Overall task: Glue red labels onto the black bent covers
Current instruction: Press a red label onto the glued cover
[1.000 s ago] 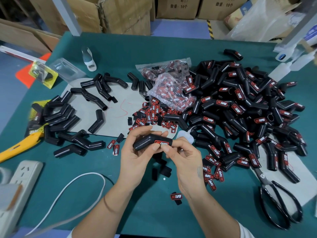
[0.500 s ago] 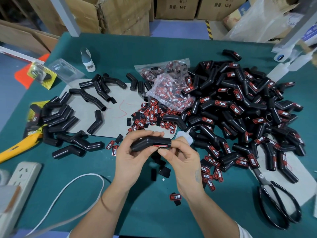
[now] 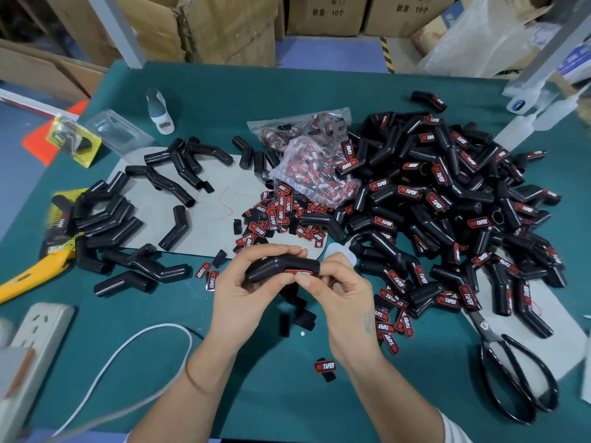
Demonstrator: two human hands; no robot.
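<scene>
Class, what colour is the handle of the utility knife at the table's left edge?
Yellow; the utility knife shows best in the head view.

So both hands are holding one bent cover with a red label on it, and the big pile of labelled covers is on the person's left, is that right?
Not quite. The head view shows the big pile of labelled covers on the person's right; the smaller group on the left is unlabelled. The rest stands: the left hand and right hand hold one bent cover with a red label.

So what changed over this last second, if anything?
Little. The left hand holds the bent cover as before, now turned so the red label faces more downward; the right hand keeps pressing that label. Piles, loose labels and scissors are unmoved.
</scene>
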